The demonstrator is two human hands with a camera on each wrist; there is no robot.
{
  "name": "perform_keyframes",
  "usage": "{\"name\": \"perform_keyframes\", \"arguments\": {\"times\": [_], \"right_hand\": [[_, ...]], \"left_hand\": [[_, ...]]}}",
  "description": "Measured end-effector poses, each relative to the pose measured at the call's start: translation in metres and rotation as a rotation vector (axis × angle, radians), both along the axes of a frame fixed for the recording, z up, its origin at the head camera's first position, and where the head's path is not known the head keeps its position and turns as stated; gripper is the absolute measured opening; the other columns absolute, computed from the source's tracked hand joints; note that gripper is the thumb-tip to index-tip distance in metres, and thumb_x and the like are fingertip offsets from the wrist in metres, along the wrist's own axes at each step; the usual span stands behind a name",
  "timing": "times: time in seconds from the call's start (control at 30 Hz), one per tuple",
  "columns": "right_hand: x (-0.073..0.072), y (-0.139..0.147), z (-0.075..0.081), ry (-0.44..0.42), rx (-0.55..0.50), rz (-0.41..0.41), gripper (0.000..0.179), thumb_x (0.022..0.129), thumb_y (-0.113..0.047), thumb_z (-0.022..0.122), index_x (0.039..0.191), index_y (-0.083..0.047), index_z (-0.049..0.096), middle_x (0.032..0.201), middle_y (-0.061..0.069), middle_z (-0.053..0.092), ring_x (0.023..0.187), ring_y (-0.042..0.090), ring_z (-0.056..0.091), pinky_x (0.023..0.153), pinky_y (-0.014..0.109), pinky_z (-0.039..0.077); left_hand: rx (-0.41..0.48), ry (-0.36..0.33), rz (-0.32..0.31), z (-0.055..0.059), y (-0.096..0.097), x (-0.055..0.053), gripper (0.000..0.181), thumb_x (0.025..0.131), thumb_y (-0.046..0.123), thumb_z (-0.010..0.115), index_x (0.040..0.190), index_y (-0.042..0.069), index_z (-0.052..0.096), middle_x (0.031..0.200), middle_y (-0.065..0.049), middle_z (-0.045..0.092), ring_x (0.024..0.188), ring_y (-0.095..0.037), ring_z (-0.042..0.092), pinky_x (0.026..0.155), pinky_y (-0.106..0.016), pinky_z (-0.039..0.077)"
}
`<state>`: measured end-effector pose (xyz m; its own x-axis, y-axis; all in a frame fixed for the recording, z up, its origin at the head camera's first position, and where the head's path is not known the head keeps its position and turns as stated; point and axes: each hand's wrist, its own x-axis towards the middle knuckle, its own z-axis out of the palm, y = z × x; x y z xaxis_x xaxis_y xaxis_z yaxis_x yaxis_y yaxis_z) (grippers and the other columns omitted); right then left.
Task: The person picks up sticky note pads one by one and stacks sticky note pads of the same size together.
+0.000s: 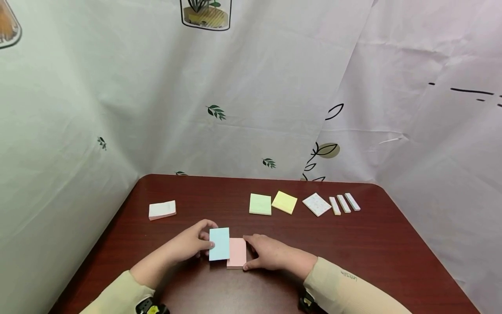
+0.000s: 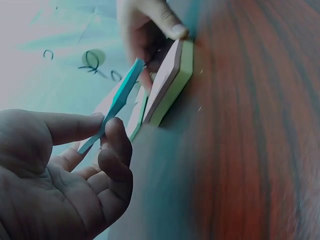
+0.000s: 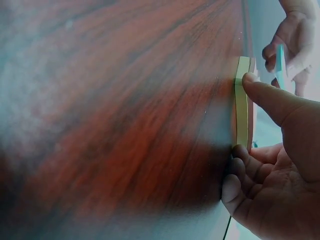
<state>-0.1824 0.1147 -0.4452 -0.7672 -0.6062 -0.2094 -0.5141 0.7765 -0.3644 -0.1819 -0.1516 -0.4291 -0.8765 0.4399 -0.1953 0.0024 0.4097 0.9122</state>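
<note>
In the head view my left hand (image 1: pixel 190 241) pinches a thin light-blue sticky note pad (image 1: pixel 219 244) between thumb and fingers. The left wrist view shows this blue pad (image 2: pixel 122 92) tilted and raised off the table. Just to its right, a pink-topped sticky note stack (image 1: pixel 237 253) rests on the table, its left part overlapped by the blue pad in the head view. My right hand (image 1: pixel 270 253) holds that stack by its right side, thumb at the near corner and fingers at the far one. A yellow layer (image 3: pixel 242 107) lies under the pink in the right wrist view.
A white-topped pad (image 1: pixel 162 209) with a pinkish side lies at the back left. Along the back right are a green pad (image 1: pixel 260 204), a yellow pad (image 1: pixel 284 202), a patterned white pad (image 1: pixel 317 204) and narrow strip pads (image 1: pixel 343 203). A printed cloth (image 1: pixel 255 87) hangs behind the table.
</note>
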Motion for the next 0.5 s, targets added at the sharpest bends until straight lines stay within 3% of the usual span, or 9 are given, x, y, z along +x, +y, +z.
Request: {"name": "perform_keyframes", "arguments": {"times": [0.5], "right_hand": [[-0.002, 0.001, 0.000, -0.030, -0.009, -0.006, 0.084, 0.084, -0.052, 0.075, 0.148, -0.008, 0.044, 0.130, 0.004, 0.057, 0.117, 0.012, 0.053, 0.095, 0.032, 0.046]], "left_hand": [[-0.061, 0.041, 0.023, -0.017, 0.034, 0.001, 0.038, 0.088, -0.001, 0.067, 0.124, 0.001, 0.056, 0.079, -0.009, 0.056, 0.060, -0.020, 0.058, 0.052, -0.034, 0.046]]}}
